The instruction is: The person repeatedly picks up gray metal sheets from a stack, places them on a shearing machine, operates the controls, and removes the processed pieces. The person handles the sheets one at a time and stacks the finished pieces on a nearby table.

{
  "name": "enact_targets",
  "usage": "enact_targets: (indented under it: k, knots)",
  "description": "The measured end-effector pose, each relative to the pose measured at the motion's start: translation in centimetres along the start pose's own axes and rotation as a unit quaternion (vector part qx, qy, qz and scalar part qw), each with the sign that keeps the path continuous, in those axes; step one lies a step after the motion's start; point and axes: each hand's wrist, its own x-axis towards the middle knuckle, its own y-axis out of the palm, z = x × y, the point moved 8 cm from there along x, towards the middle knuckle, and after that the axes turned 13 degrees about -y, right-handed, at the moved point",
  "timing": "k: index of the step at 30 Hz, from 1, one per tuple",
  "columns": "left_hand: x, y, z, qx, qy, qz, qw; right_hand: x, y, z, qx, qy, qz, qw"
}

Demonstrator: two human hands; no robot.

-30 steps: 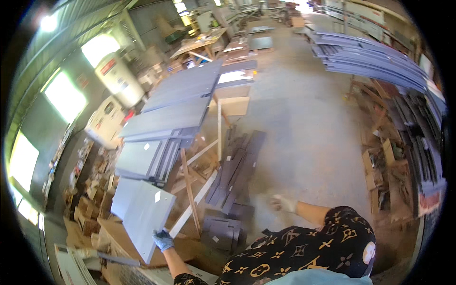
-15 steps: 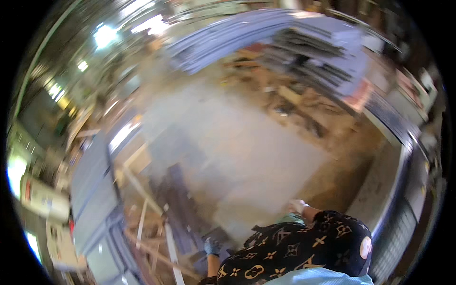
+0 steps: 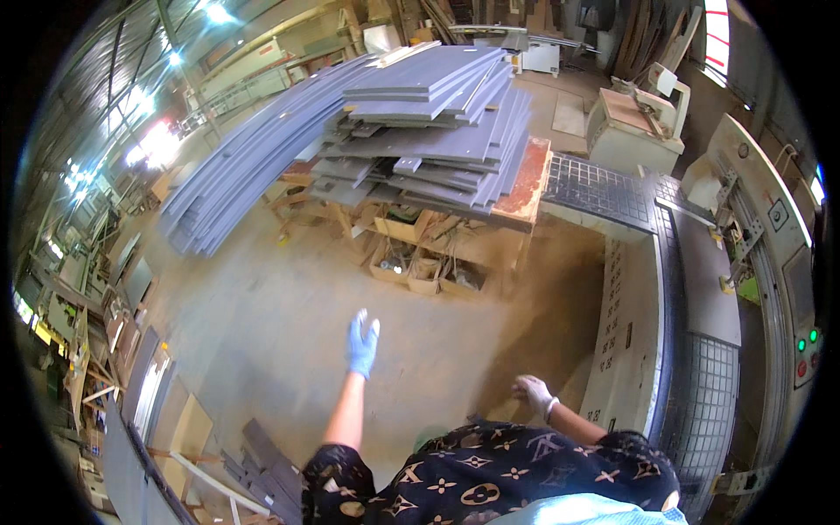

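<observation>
The uneven stack of flat grey rectangular panels lies ahead of you, on the worn reddish-brown tabletop, well apart from your hands. Its edges jut out at different angles, so check which panel lies free before you load your fingers; broad sheets like these likely handle best with support at two opposite edges. Your left hand, in a blue glove with pale fingertips, reaches forward empty, thumb spread from the fingers. Your right hand, in a white glove, hangs lower and nearer your body; I cannot tell how far its fingers part. Keep your shins off the open cardboard boxes below the table, and your right elbow clear of the pale machine side. Long grey strips project left of the stack; give their ends room.
</observation>
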Motion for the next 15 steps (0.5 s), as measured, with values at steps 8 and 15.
enact_targets:
  k: [8, 15]
  knots:
    - [23.4, 7.4, -32.2, 0.233, 0.320, -0.107, 0.912, 0.7, -7.5, -5.6, 0.211, 0.047, -0.085, 0.973]
    - [42.1, 19.7, -40.3, 0.378, 0.283, -0.079, 0.878, 4.5, -6.5, -1.1, 0.282, -0.099, -0.299, 0.906]
